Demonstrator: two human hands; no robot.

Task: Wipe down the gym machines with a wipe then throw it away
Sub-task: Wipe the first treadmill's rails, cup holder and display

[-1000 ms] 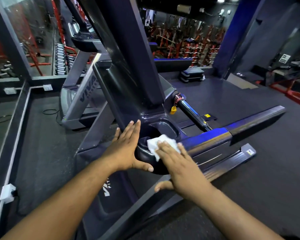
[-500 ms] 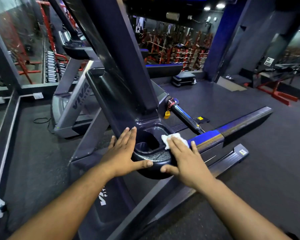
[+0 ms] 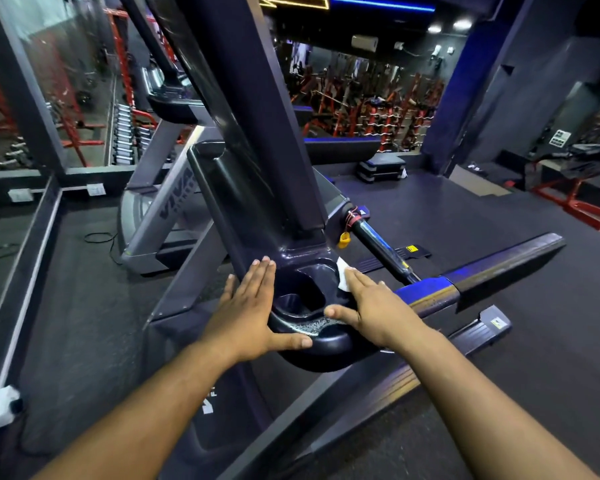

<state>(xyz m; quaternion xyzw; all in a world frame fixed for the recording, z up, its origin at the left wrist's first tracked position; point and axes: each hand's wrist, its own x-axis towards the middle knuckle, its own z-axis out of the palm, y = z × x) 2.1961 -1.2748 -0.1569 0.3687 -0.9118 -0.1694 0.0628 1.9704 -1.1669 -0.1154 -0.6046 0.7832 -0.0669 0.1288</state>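
While flat, fingers straight: right hand (image 3: pixel 374 308) atop wipe (image 3: pixel 343 277), treadmill (image 3: pixel 312 344) cupholder rim.

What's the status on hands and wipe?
Left hand flat on dark treadmill console. Right hand pressing white wipe beside cup holder. Nothing blocking.

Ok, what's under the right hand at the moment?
The white wipe, pressed flat against the treadmill console tray by the right hand. Only its far edge shows; the rest is covered by the fingers.
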